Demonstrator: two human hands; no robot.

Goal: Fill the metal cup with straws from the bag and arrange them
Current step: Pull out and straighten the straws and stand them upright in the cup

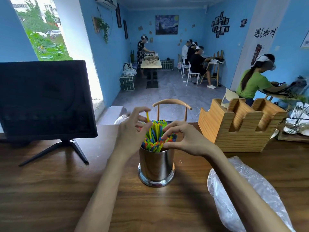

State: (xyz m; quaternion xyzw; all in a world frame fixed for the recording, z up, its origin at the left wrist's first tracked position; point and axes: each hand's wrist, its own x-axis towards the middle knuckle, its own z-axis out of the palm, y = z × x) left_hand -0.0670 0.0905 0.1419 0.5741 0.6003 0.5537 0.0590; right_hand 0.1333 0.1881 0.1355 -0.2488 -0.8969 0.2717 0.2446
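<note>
A shiny metal cup (156, 166) stands on the wooden table (50, 190), packed with several upright colored straws (156, 136). My left hand (132, 129) hovers at the cup's left and pinches a yellow straw (147, 116) that sticks up above the rest. My right hand (182, 139) sits at the cup's right rim, its thumb and curled fingers touching the straw tops. A crumpled clear plastic bag (242, 193) lies flat on the table at the right, looking empty.
A dark monitor (45, 99) on a stand occupies the left of the table. A wooden holder box (237, 126) stands at the back right. A wooden chair back (172, 104) rises behind the table. People work at tables further back.
</note>
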